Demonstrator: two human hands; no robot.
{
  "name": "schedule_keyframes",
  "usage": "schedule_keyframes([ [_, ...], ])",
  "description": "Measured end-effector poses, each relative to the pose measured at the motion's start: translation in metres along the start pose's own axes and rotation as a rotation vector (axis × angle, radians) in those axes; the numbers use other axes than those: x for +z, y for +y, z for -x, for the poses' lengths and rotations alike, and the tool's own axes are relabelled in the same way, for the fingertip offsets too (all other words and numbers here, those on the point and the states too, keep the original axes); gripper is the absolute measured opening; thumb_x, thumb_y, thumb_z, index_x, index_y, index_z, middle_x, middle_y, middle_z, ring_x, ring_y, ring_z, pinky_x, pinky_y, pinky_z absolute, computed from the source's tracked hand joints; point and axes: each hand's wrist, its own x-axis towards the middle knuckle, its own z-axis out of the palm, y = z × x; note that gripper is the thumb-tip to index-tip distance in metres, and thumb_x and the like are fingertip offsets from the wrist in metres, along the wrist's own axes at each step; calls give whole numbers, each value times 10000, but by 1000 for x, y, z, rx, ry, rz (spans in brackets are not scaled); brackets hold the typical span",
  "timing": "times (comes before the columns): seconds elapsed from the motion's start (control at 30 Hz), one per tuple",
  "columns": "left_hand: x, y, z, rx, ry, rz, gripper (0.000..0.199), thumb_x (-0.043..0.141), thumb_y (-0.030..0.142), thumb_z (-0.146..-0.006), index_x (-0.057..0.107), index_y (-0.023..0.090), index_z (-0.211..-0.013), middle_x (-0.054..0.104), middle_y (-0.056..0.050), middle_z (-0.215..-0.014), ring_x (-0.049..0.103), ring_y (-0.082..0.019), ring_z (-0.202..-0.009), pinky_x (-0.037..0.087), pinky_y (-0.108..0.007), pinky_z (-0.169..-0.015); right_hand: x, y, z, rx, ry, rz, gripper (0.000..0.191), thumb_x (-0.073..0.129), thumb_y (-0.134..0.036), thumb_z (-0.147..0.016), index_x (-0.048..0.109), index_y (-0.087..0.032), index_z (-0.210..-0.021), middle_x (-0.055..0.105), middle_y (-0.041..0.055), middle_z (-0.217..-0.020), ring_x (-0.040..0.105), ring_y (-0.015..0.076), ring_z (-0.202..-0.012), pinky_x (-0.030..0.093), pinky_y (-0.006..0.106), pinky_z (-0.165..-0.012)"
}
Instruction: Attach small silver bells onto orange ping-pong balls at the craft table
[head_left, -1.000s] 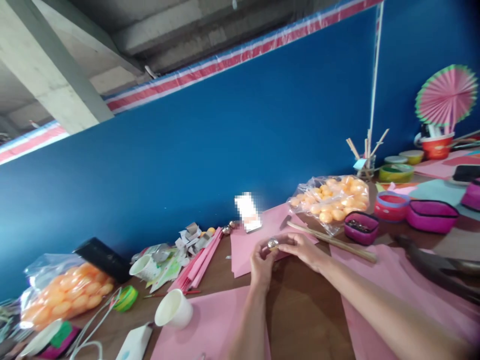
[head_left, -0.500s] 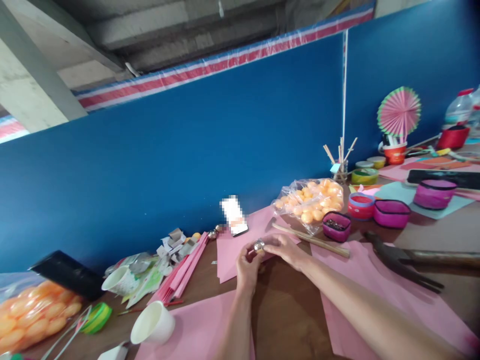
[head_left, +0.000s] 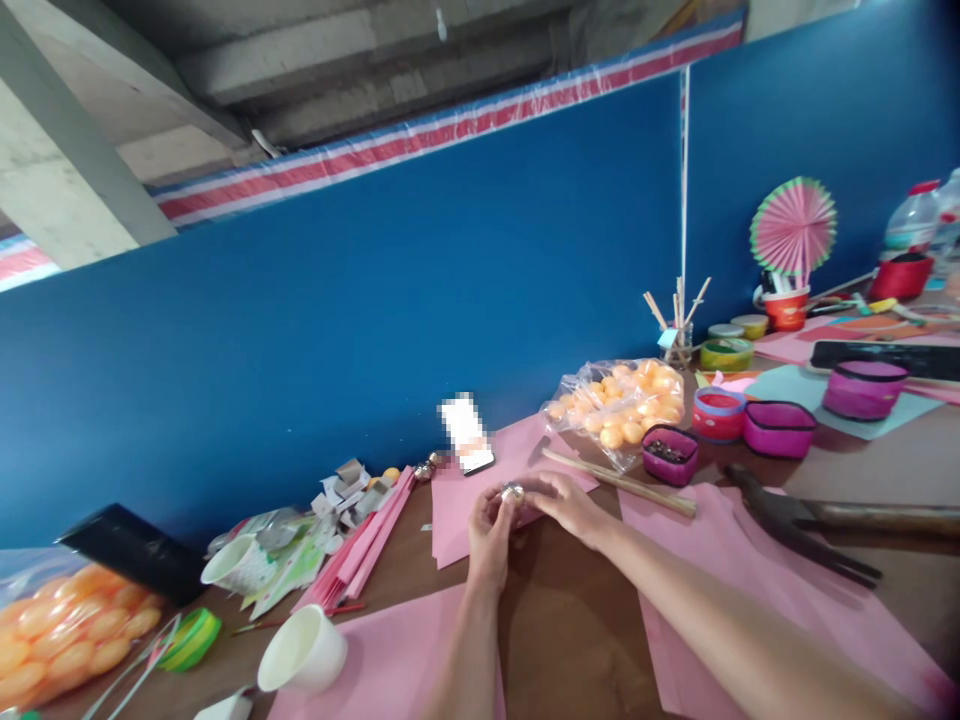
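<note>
Between my two hands, above the brown table, is a small shiny silver ball (head_left: 513, 491) that looks foil-covered. My left hand (head_left: 490, 538) pinches it from the left and below with thumb and fingers. From the right, my right hand (head_left: 573, 508) presses its fingertips against the ball's side. Just beyond the hands lies a pink paper sheet (head_left: 454, 525), with a lit phone (head_left: 469, 440) at its far edge. A few similar shiny balls (head_left: 426, 468) rest by the blue wall.
A hammer (head_left: 757, 515) lies on pink paper at right, near a wooden-handled tool (head_left: 630, 482). Bags of orange balls (head_left: 630, 400) stand at both sides. Purple bowls (head_left: 671, 455) are at right; a white cup (head_left: 304, 650) and folded pink paper strips (head_left: 371, 545) are at left.
The fingers have shifted slightly around the silver ball, which appears turned a little. The whole view has moved marginally; both hands keep hold of it.
</note>
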Motion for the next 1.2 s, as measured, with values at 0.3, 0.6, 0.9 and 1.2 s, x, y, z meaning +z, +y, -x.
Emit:
schedule_keyframes([
  [0.3, 3, 3, 2, -17, -43, 46, 371, 542, 341, -733, 536, 148, -1049, 623, -85, -917, 599, -169, -796, 476, -328, -747, 7, -4, 4, -122, 61, 255, 338, 565, -345, -742, 571, -183, -1039, 592, 83, -1030, 566, 191, -904, 466, 322, -784],
  [0.6, 6, 5, 5, 13, -66, -62, 420, 532, 368, -734, 530, 156, -1097, 621, -98, -954, 591, -178, -788, 482, -298, -693, 10, -6, 5, -170, 77, 327, 303, 530, -318, -772, 541, -201, -1051, 585, 60, -1007, 566, 154, -823, 471, 284, -722],
  [0.9, 5, 6, 5, -23, -111, 31, 417, 494, 355, -767, 511, 158, -1134, 613, -100, -1009, 582, -196, -868, 466, -322, -757, 11, -6, 8, -185, 53, 310, 311, 527, -302, -775, 499, -194, -1066, 582, 53, -986, 569, 151, -828, 473, 272, -718],
  [1.2, 6, 10, 5, -51, -53, 134, 417, 573, 330, -714, 531, 166, -1095, 628, -93, -972, 601, -185, -847, 471, -309, -750, 8, -3, 6, -197, 79, 361, 407, 562, -251, -738, 504, -217, -1140, 567, 69, -1109, 542, 207, -981, 449, 352, -842],
])
